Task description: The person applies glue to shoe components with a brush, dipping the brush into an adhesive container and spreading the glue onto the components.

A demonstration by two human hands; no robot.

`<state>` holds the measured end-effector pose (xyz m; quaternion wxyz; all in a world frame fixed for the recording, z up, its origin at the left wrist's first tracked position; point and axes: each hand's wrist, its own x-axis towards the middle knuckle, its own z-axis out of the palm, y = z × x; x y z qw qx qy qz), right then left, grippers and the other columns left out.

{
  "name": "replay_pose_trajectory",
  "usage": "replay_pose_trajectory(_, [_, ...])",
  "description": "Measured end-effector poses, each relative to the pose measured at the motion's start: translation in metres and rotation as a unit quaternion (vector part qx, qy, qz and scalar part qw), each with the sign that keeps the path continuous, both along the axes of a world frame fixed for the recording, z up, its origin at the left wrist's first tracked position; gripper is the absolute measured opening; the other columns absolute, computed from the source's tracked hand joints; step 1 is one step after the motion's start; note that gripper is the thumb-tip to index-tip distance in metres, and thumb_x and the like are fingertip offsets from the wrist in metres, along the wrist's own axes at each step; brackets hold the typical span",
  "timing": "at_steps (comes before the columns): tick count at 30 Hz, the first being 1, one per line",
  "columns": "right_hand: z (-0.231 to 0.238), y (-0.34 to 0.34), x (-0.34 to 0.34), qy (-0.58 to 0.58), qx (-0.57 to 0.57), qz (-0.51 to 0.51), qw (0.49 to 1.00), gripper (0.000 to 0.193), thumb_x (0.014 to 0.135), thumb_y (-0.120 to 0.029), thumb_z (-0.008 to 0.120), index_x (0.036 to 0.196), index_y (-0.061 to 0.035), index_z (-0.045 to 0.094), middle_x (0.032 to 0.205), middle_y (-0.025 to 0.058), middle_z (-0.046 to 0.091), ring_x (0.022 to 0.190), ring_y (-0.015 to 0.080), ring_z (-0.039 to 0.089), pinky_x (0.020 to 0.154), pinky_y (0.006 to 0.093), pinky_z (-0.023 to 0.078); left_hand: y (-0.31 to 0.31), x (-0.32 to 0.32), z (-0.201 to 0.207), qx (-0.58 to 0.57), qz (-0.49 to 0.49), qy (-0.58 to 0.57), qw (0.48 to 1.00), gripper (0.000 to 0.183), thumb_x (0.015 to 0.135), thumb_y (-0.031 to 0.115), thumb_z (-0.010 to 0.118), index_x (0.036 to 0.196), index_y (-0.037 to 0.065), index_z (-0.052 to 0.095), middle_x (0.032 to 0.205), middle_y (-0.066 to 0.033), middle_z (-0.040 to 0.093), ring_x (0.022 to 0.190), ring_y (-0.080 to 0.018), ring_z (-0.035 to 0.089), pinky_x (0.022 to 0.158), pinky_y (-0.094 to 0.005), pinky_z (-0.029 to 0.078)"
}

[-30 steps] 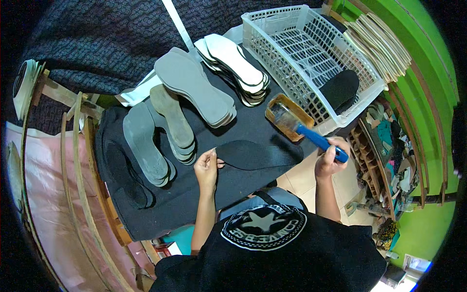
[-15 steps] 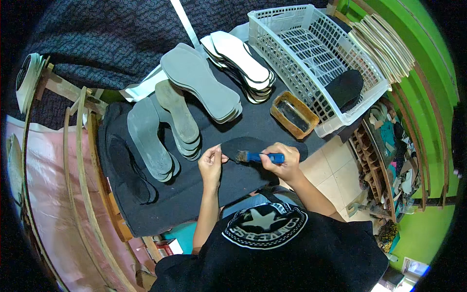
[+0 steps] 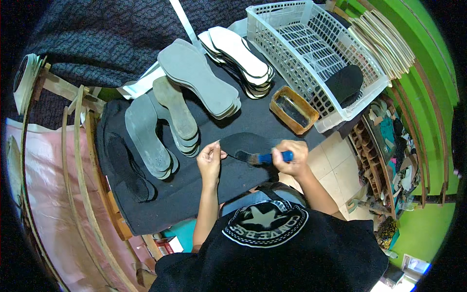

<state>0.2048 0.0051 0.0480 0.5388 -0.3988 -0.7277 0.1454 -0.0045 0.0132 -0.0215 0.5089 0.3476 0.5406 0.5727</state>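
Note:
A black shoe insole (image 3: 242, 140) lies crosswise on the dark cloth of the table in front of me. At its left end my left hand (image 3: 210, 159) pinches the edge between thumb and fingers. My right hand (image 3: 293, 158) is closed round a blue-handled brush (image 3: 265, 158), slightly blurred. The bristles point left and touch the insole's surface, where a darker, wet-looking patch (image 3: 242, 155) shows. Just beyond the right hand stands a small brown rectangular tub (image 3: 279, 117) with dark residue inside.
Stacks of grey insoles (image 3: 194, 75), worn grey-green insoles (image 3: 176, 109) and white insoles (image 3: 238, 51) lie across the back. Black insoles (image 3: 127, 168) rest at the left. A white plastic crate (image 3: 292, 53) with a black insole (image 3: 344, 82) in it stands at the back right.
My right hand has moved a little to the right with the brush, and a darker patch now shows on the insole left of the bristles. My left hand keeps its pinch.

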Motion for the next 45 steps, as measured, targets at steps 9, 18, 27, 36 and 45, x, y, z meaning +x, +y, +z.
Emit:
replay_pose_trajectory(9, [0.003,0.005,-0.009,0.056,-0.056,0.013,0.997,0.011,0.066,-0.009,0.066,0.066,-0.0041,0.056,0.059,0.0067,0.057,0.048,0.0170,0.055,0.044,0.0241,0.041,0.000,0.004,0.003,0.005,-0.001,-0.002,1.000,0.018,0.082,0.011,0.052,0.090,-0.005,0.056,0.068,-0.0034,0.055,0.058,-0.0067,0.052,0.054,-0.0185,0.045])
replay_pose_trajectory(18, [0.012,0.010,0.024,-0.052,-0.024,-0.133,0.990,0.017,0.063,-0.007,0.063,0.054,-0.0057,0.049,0.047,0.0060,0.048,0.037,0.0165,0.047,0.038,0.0254,0.036,-0.001,0.002,0.002,-0.003,0.005,0.013,1.000,0.018,0.082,0.010,0.052,0.090,-0.005,0.056,0.068,-0.0036,0.055,0.058,-0.0067,0.052,0.054,-0.0191,0.046])
replay_pose_trajectory(27, [0.002,0.014,0.004,-0.014,-0.062,0.017,0.998,0.015,0.064,-0.014,0.069,0.068,-0.0047,0.058,0.061,0.0063,0.058,0.050,0.0157,0.056,0.047,0.0241,0.044,0.002,0.003,0.000,0.007,-0.005,0.011,1.000,0.017,0.083,0.010,0.051,0.090,-0.005,0.056,0.069,-0.0036,0.055,0.057,-0.0066,0.052,0.054,-0.0193,0.046])
replay_pose_trajectory(36, [0.014,0.013,0.035,-0.101,0.023,-0.097,0.990,0.021,0.061,-0.016,0.071,0.058,-0.0071,0.052,0.047,0.0025,0.049,0.039,0.0135,0.049,0.039,0.0241,0.039,0.000,0.003,0.003,-0.007,0.004,0.013,1.000,0.017,0.083,0.009,0.050,0.090,-0.005,0.056,0.069,-0.0037,0.055,0.058,-0.0066,0.052,0.054,-0.0190,0.046])
replay_pose_trajectory(45, [0.008,0.025,-0.004,-0.049,0.031,-0.008,0.998,0.021,0.063,-0.019,0.071,0.068,-0.0040,0.056,0.054,0.0041,0.052,0.044,0.0139,0.051,0.042,0.0240,0.040,0.000,0.002,0.001,-0.013,-0.001,0.034,0.999,0.018,0.083,0.010,0.051,0.091,-0.006,0.055,0.067,-0.0050,0.056,0.055,-0.0078,0.053,0.052,-0.0183,0.045])
